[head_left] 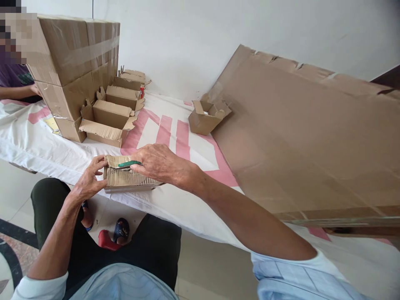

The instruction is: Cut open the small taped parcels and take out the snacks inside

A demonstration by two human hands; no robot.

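At the table's near edge lies a small cardboard box [120, 178] with its flaps folded over the top. My left hand [91, 177] grips its left end, thumb on the near side and fingers at the far corner. A green box cutter [127, 164] is held in my right hand [158, 162], low over the seam between the top flaps. The cutter's tip points left, but I cannot make out its blade. My right hand and wrist hide the right part of the box.
Open small boxes [108, 121] stand in a row beside a stack of taped cartons [75, 71] at left. Another open box [204, 118] sits near a large cardboard carton [300, 137] at right. A person's hand [36, 89] shows behind the stack. A pink-and-white cloth [184, 187] covers the table.
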